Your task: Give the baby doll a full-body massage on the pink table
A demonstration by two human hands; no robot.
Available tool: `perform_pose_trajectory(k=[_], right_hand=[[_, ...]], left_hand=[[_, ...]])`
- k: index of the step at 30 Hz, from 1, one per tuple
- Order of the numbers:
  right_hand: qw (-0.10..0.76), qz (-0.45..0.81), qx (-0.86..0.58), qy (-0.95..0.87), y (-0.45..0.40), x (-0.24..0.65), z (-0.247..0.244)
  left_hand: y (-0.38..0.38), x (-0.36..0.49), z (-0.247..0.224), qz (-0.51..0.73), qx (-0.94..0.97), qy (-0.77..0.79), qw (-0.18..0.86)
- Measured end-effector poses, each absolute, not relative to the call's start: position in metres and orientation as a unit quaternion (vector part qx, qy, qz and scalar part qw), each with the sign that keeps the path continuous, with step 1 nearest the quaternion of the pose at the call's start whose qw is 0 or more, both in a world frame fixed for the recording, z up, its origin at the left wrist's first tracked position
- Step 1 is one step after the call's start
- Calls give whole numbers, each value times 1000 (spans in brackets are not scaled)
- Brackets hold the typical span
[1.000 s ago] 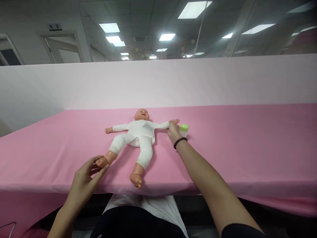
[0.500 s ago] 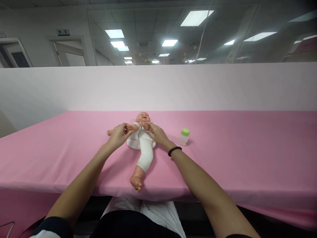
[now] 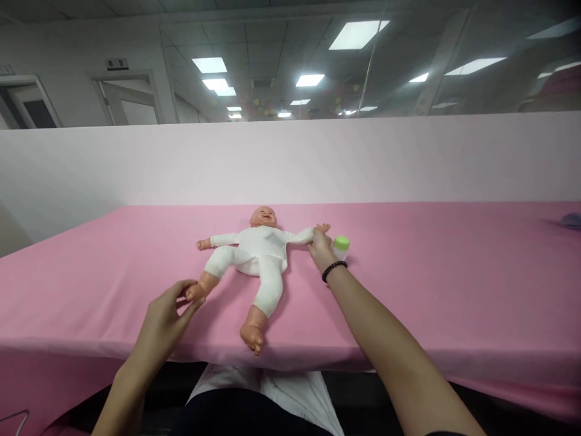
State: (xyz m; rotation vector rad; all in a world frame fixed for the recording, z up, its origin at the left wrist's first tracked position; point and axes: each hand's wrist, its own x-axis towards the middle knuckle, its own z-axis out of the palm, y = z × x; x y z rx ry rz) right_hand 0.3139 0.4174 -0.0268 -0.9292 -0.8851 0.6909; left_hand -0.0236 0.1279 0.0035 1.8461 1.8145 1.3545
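A baby doll (image 3: 263,245) in a white suit lies on its back, head away from me, arms spread to both sides. The fingers of my left hand (image 3: 170,315) are closed round its foot at the left. My right hand (image 3: 321,248), with a dark beaded bracelet on the wrist, grips the end of the doll's sleeve at the right, near the doll's small hand. The doll's other foot rests near the front edge. Just beside my right hand stands a small bottle (image 3: 341,243) with a green cap, its lower part partly hidden by my hand.
A pink cloth (image 3: 431,272) covers the table, its front edge close to my lap. Behind it rises a white partition (image 3: 290,160) with glass above. Something bluish (image 3: 571,220) lies at the far right edge.
My left hand has drawn the doll's raised leg down and left. My right hand has moved right, and the doll's arm that lay over its chest is now stretched out.
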Motion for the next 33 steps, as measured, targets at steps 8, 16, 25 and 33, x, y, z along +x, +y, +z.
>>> perform_pose_trajectory(k=[8,16,25,33], right_hand=[[518,103,-294,-796,362,262,4],[669,181,-461,-554,385,284,1],[554,297,-687,-365,397,311,-15],[365,199,-648,-638,317,277,46]], left_hand=[[239,32,64,397,721,567,28],[172,13,42,452,700,549,62],[88,-12,-32,358,664,650,88],[139,-87,6,189,770,581,185]])
